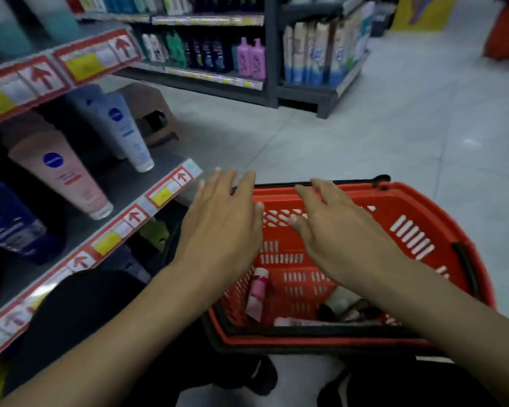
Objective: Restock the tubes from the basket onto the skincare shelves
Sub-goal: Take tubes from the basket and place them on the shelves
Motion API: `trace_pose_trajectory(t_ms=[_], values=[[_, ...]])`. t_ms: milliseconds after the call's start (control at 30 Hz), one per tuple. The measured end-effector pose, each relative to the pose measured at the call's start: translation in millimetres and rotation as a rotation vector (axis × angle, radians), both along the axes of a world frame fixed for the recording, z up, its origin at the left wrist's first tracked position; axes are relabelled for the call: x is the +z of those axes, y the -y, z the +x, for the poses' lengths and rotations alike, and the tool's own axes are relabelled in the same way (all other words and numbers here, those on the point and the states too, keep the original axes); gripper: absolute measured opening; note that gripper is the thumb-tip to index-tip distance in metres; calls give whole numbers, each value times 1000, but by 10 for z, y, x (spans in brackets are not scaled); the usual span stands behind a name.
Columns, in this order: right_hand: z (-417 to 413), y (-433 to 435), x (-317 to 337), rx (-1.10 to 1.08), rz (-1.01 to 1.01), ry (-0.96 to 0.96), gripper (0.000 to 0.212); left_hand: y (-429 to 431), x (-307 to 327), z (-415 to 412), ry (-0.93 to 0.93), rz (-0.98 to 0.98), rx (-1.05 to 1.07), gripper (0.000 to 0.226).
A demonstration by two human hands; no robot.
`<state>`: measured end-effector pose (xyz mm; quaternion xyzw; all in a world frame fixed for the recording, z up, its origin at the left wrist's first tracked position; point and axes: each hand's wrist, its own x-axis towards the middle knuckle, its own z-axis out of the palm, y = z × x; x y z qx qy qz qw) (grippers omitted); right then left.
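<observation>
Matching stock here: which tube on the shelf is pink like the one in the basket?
The middle tube, standing cap down between the dark blue tube and the white tube.

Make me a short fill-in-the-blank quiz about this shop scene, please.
1. The left hand and right hand are spread open at a ____ basket.
2. Both hands hold ____.
3. A pink tube lies ____ the basket.
4. On the shelf, a peach tube stands with its cap pointing ____.
Missing words: red; nothing; inside; down.
</observation>
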<state>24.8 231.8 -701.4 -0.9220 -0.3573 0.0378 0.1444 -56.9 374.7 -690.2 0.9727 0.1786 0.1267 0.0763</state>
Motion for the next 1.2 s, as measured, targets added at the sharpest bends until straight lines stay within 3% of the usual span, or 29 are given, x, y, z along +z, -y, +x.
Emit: trace_pose_trajectory(t_ms=[167,267,367,500,600,767,833,933,1000,1100,1200], values=[[571,512,-454,-132,-100,-84,49,165,-404,496,-130,12,-99,51],[872,787,-840,-230,-153,-212,48,233,-778,788,-282,-76,-135,50],[1132,933,-1240,-254,-292,-385,42,281,-1228,1079,-504,-137,-162,41],[1407,994,-1751,-238,-600,-607,39,397,-1901,1334,-942,-242,-310,37],[1499,1044,-2203,-222,-714,-779,19,545,-2460,1392,-1145,-429,-366,29],[1471,1053,-2785,-396,-749,-1138,31,828,-3210,1439,-1018,-716,-191,26],[1473,1019,-2851,-500,-658,-1271,24,896,-3416,1489,-1011,-907,-74,31],[1500,952,-3036,-617,-473,-1236,22,917,-3633,1525,-1003,-1159,95,39],[1456,855,-3220,-635,-338,-1167,19,913,-3732,1547,-960,-1146,84,41],[1417,703,-3310,-774,-349,-1000,51,858,-3776,1558,-972,-1166,64,46],[1440,564,-3323,-798,-349,-967,50,715,-3710,1526,-949,-1332,72,40]])
